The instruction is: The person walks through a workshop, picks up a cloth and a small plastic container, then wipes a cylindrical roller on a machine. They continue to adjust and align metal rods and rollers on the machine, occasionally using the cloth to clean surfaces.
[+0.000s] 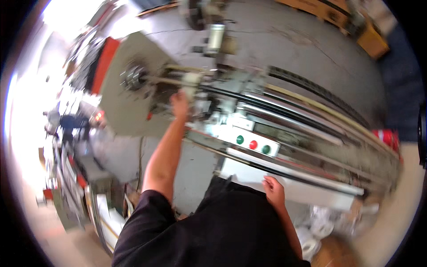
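My left hand (180, 106) reaches out to the left end of a long machine. It is next to a pale roll or collar (191, 84) on a horizontal shaft (165, 80). Motion blur smears its fingers, so I cannot tell whether they grip anything. My right hand (274, 192) hangs low in front of my body, its fingers curled in with nothing visible in them. Behind it is a white panel (242, 168) on the machine's near side. A white control box carries a red button (253, 144) between two green ones.
Long dark and metal rollers (289, 111) run to the right across the machine. A grey side plate (129, 107) with a round metal hub (134, 77) stands at left. A red cylinder (388, 139) is at far right. White rolls (321, 228) lie at lower right.
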Tool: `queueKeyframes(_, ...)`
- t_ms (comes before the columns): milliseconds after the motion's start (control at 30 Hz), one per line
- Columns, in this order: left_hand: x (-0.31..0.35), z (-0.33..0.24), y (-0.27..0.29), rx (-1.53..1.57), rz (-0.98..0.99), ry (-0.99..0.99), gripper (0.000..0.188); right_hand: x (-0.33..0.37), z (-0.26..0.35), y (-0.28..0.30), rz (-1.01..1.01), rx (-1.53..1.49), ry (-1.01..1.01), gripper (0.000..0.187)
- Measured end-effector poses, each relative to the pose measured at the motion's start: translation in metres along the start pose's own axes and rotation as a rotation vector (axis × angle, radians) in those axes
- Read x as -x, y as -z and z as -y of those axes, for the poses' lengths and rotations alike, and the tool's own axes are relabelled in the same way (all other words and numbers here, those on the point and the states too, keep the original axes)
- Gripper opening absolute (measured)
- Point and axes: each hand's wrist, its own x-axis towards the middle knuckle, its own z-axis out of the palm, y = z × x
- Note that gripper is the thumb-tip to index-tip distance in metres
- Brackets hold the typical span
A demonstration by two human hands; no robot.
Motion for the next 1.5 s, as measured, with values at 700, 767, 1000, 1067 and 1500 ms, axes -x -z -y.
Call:
queueKeyframes(700, -0.025, -0.074, -0.012, 0.286, 0.194, 0.19, 0.089, -0.24, 0.229, -0.183, 0.096, 0.358, 0.886, 0.042)
queueKeyframes(767, -0.037, -0.06, -0.028, 0.027, 0.312, 0.141, 0.095, -0.258, 0.234, -0.201, 0.163, 0.397, 0.905, 0.042)
queueKeyframes(1000, -0.01, -0.077, 0.013, 0.507, 0.345, 0.237, 0.063, -0.28, 0.212, -0.256, 0.216, 0.493, 0.918, 0.016)
queueKeyframes(1067, -0.015, -0.077, 0.027, 0.575, 0.435, 0.325, 0.064, -0.274, 0.217, -0.265, 0.224, 0.447, 0.875, 0.015)
queueKeyframes(1500, -0.009, -0.079, 0.026, 0.523, 0.352, 0.199, 0.064, -0.273, 0.233, -0.257, 0.233, 0.437, 0.92, 0.019)
